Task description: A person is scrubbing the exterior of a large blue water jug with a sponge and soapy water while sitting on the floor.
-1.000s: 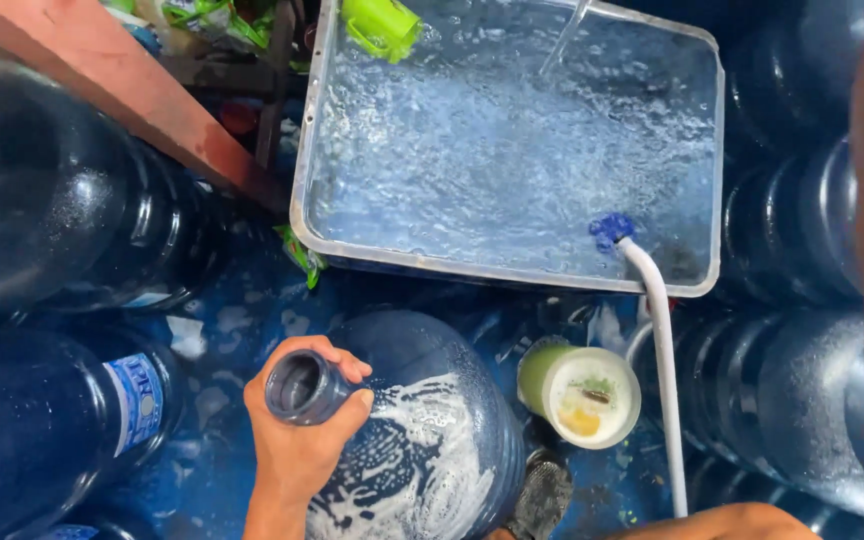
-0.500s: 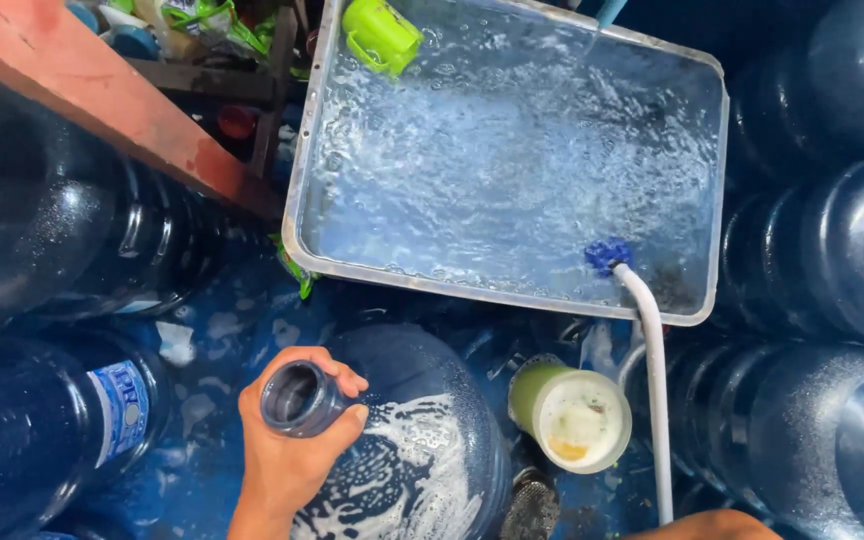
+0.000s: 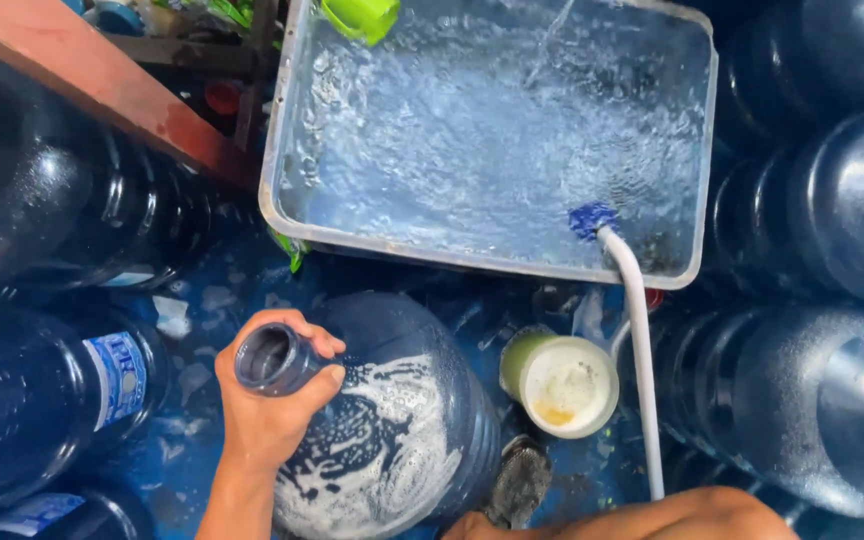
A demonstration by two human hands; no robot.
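— What's in hand?
— The left hand [image 3: 267, 415] wraps the neck of a big blue plastic water jug [image 3: 392, 430] lying tilted on the floor, suds inside.
— The right hand?
— Mostly hidden; grip unclear.
— Nearby?
— A clear rectangular tub [image 3: 282, 215] of rippling water, a white hose [image 3: 640, 360], a white-lidded cup [image 3: 562, 385].

The jug [image 3: 392, 420] in the middle is glossy, see-through blue plastic, its side smeared with white foam; the jugs [image 3: 832, 300] at three and nine o'clock share that wet sheen. At twelve o'clock the tub [image 3: 282, 200] is pale translucent plastic, and a smooth white plastic hose [image 3: 642, 350] hangs over its rim. The beam [image 3: 102, 95] at ten o'clock is painted wood, reddish and scuffed.
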